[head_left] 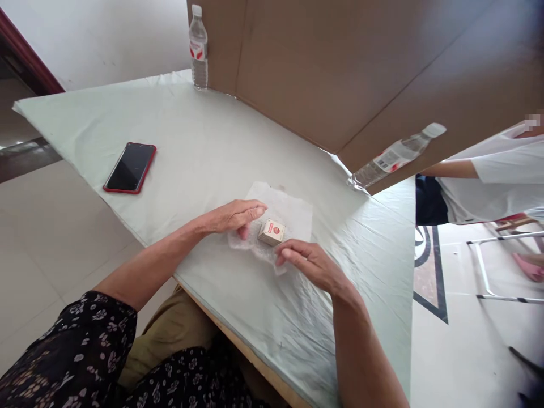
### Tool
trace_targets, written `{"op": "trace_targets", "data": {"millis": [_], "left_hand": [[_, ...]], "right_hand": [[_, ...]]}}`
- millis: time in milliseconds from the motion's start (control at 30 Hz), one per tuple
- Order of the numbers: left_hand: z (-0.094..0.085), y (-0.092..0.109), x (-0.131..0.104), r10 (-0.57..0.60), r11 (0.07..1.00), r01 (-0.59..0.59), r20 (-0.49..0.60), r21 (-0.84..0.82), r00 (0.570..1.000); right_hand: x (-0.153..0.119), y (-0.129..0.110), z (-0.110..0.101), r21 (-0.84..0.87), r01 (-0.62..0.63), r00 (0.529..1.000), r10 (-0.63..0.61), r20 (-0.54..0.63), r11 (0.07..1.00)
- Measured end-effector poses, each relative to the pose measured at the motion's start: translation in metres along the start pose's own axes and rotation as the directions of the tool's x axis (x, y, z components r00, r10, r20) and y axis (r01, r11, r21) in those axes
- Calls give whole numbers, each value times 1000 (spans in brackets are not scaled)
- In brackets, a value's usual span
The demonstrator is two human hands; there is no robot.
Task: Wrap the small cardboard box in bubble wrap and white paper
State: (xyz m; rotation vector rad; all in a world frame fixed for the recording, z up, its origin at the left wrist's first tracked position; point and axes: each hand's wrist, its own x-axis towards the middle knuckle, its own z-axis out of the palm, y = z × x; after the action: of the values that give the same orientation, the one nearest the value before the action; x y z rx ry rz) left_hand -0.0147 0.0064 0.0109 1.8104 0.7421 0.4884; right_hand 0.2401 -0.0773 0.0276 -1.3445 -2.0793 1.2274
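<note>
A small cream box [272, 232] with red print rests on a sheet of translucent bubble wrap [293, 212], between my two hands. My left hand [238, 216] is at the wrap's left side, thumb and forefinger close together, a lower fingertip bent against the raised near edge. At the right end of that edge, my right hand [304, 260] has its fingers curled in a pinch on the wrap, close beside the box's near right corner. The wrap's near side looks crumpled and lifted, while its far part lies flat on the cloth.
A pale green cloth covers the table [204, 141]. A phone [130, 168] in a red case lies at the left. A large cardboard panel [289, 68] stands at the back, with one water bottle [198, 51] and another bottle [395, 157] beside it. Another person's arm [453, 169] shows at right.
</note>
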Motion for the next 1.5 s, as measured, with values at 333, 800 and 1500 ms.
{"op": "trace_targets", "data": {"millis": [333, 800, 1500], "left_hand": [[13, -16, 8, 192, 830, -185, 42, 526, 980], [18, -20, 8, 89, 708, -151, 125, 690, 988], [13, -25, 11, 70, 673, -118, 96, 730, 993]], "right_hand": [[22, 15, 23, -419, -16, 879, -187, -439, 908], [-52, 76, -39, -291, -541, 681, 208, -703, 789], [-16, 56, 19, -580, -102, 986, 4, -168, 808]]}}
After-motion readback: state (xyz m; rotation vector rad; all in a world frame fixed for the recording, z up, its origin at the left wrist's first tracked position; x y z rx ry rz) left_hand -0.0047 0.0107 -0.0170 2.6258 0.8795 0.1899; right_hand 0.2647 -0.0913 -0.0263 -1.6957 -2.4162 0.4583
